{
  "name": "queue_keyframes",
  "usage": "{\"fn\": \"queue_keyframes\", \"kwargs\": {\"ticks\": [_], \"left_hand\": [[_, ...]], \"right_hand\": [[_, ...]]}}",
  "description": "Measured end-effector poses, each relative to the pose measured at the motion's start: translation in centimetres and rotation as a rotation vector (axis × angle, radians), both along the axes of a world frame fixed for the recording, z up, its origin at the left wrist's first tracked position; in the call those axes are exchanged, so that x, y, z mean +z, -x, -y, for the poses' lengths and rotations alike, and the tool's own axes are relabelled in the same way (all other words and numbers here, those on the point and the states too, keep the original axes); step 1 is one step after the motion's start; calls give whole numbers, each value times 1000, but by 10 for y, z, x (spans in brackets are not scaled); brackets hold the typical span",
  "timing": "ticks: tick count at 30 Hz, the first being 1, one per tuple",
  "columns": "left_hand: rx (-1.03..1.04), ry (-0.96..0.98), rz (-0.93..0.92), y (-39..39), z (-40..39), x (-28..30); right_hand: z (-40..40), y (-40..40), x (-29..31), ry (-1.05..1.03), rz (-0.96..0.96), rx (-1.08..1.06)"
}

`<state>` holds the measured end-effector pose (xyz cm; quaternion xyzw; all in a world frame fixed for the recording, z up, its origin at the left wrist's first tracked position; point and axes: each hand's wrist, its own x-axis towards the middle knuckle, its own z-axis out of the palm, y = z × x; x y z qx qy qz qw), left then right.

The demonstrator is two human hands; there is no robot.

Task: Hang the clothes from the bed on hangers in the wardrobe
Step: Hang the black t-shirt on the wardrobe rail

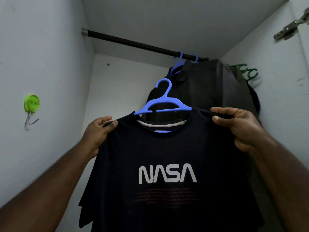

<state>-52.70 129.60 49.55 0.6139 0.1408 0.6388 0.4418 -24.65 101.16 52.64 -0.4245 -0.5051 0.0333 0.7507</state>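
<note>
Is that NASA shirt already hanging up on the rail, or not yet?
Not yet. The blue hanger inside the NASA shirt has its hook free in the air below the rail; the left hand and right hand hold the shoulders.

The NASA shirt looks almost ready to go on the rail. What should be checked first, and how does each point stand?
1. Blue hanger inside the NASA shirt collar: ok.
2. Left hand pinches one shoulder: ok.
3. Right hand grips the other shoulder: ok.
4. Hook on the rail: not ok, it is below.
5. Free rail left of the dark clothes: ok.
6. Hanger ends seated in both shoulders: cannot tell.
</note>
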Motion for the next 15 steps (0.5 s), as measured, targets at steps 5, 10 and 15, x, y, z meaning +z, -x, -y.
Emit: {"fn": "queue_keyframes", "kwargs": {"ticks": [5, 10, 15], "left_hand": [[607, -374, 70, -23, -15, 13], [47, -227, 322, -63, -21, 24], [-629, 177, 361, -85, -29, 33]], "right_hand": [[-36, 6, 20, -27, 8, -64], [-68, 7, 45, -78, 22, -113], [-84, -5, 75, -174, 39, -194]]}}
